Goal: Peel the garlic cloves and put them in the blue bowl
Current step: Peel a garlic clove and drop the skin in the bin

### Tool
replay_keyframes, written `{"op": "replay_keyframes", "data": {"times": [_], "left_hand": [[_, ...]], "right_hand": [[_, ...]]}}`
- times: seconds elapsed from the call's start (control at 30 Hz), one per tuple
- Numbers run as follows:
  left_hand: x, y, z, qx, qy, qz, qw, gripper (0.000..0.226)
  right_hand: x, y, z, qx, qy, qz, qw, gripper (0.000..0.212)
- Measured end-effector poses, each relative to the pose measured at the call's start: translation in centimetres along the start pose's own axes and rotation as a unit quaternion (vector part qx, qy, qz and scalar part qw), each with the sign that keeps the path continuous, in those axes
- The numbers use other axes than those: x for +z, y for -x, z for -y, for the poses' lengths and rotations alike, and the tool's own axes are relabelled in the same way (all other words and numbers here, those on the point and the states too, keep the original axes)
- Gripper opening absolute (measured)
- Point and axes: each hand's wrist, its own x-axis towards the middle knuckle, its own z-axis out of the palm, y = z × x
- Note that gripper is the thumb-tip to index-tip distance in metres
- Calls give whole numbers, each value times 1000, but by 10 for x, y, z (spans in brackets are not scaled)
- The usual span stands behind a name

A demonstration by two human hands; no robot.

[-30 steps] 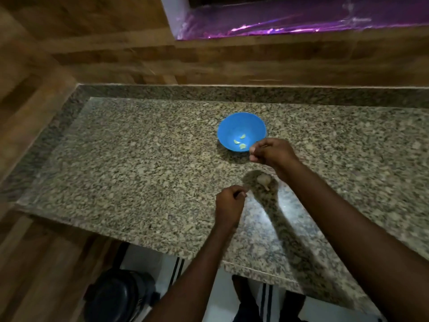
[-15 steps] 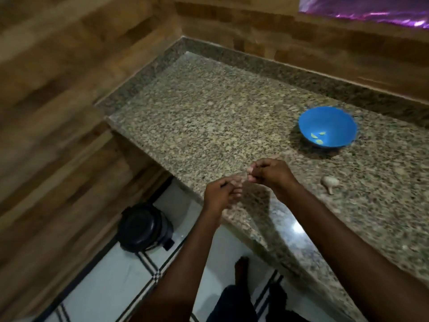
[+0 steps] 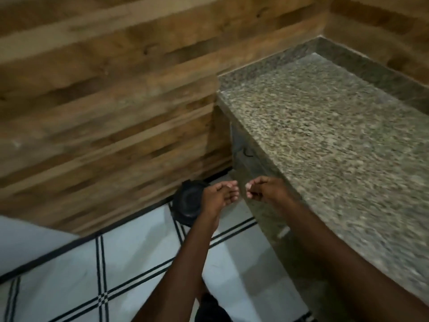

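Both hands hang past the left end of the granite counter (image 3: 336, 140), out over the floor. My left hand (image 3: 219, 194) has its fingers curled, with the thumb lying against them. A short gap to its right is my right hand (image 3: 264, 189), fingertips bunched together beside the counter's edge. The picture is blurred, and whether either hand holds a garlic clove or peel does not show. The blue bowl and the garlic bulb are out of view.
A round black bin (image 3: 188, 203) stands on the floor right under my left hand, against the wooden wall (image 3: 104, 101). White floor tiles with black lines (image 3: 104, 270) fill the lower left. The counter's side face drops beside my right hand.
My view has swung left and down, so the bowl and the bulb have left the picture. Both hands moved off the counter to above the bin and have come apart.
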Motion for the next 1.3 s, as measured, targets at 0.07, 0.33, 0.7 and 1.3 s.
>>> {"op": "replay_keyframes", "data": {"times": [0.07,0.33,0.7,1.3], "left_hand": [[-57,-22,-17,-8,13,-23,1000,14],[-232,-67,-48,-50,54,-91,993,19],[-326,-164,-8,-145,76,-111,980,21],[-360,-281,84,-255,14,-94,962,20]], "right_hand": [[64,-23,-1,21,10,18,1000,17],[245,-80,-19,70,47,45,995,22],[326,-209,-72,244,88,-8,966,25],[311,-326,-178,290,26,-98,952,14]]}}
